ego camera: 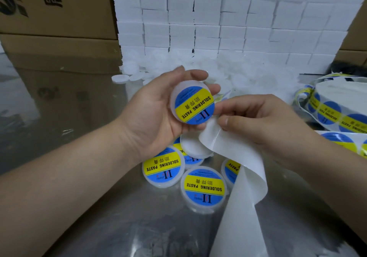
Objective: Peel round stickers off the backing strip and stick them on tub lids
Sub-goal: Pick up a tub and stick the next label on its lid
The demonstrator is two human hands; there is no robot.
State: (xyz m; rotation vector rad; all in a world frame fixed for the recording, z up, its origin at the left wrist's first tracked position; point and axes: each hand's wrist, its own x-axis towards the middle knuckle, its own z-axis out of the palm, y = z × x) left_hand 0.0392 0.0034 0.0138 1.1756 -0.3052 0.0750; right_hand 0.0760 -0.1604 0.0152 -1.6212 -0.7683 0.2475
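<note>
Left hand grip: the left hand (156,109) holds a translucent white round plastic tub lid (179,89) at centre frame, fingers curled round its rim and its face turned to the camera.
Sticker position: a blue-and-yellow round sticker (194,105) printed "SOLDERING PASTE" lies on that lid. More bare rim shows at its upper left than at its lower right, so it may sit off-centre.
Right hand grip: the right hand (268,121), just right of the lid, pinches the glossy white paper backing strip (244,167) between thumb and fingers. The strip curls down toward the lower right of the frame.
Risk, adhesion: an edge not pressed flat is likely to lift. Whether every edge is down cannot be told.
Risk, strip: the loose strip hangs over the labelled white plastic finished lids (203,187) at lower centre; a pull may drag or scatter them.
Risk, drop: the lid sits at the fingers, not deep in the palm; a knock from the right hand may dislodge it.
Supply: the blue-and-yellow sticker roll (335,97) lies at the right edge. A pile of blank white lids (218,68) lies behind the hands.
Obstruction: one unlabelled bare lid (191,145) rests among the finished lids directly below the left hand, crowding the set-down area on the reflective metal table (89,227).
Background: stacked white boxes (218,18) fill the upper centre; brown cardboard cartons (49,8) stand at upper left.
</note>
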